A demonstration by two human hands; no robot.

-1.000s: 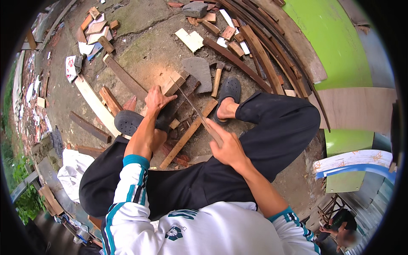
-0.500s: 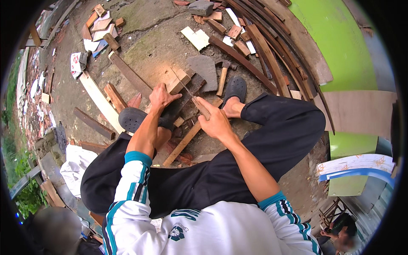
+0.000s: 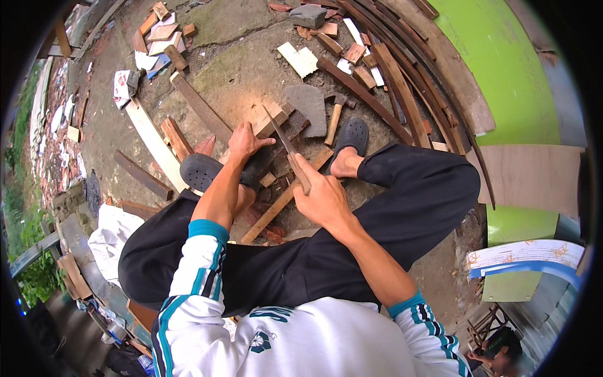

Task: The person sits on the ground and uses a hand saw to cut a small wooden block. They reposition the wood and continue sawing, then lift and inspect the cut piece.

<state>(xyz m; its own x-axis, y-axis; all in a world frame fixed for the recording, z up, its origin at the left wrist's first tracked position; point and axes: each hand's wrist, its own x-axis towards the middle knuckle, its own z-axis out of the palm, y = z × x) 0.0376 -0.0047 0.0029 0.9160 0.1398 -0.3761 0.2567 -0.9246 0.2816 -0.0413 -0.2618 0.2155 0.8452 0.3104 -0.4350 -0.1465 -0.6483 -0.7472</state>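
My right hand (image 3: 323, 198) is closed round the wooden handle of a handsaw (image 3: 281, 135). The saw's narrow, pointed blade slants away from me, up and to the left, beside a pale wood block (image 3: 266, 125). My left hand (image 3: 247, 142) grips the near left part of this block, thumb stretched toward the blade. Light sawdust (image 3: 250, 102) lies on the ground just beyond. Under the block is a dark timber piece (image 3: 294, 124), partly hidden. Whether the blade touches the block, I cannot tell. My feet, in dark clogs (image 3: 353, 134), flank the work.
A claw hammer (image 3: 334, 122) lies by my right foot, next to a flat grey stone slab (image 3: 306, 108). A wooden strip (image 3: 271, 213) lies between my legs. Long dark planks (image 3: 402, 94) curve along the right; offcuts (image 3: 164, 34) are heaped at far left. Another person (image 3: 499, 349) is at lower right.
My right hand has drawn the saw back a little toward me, and its blade face shows broader. My left hand stays on the block. The whole view has shifted slightly.
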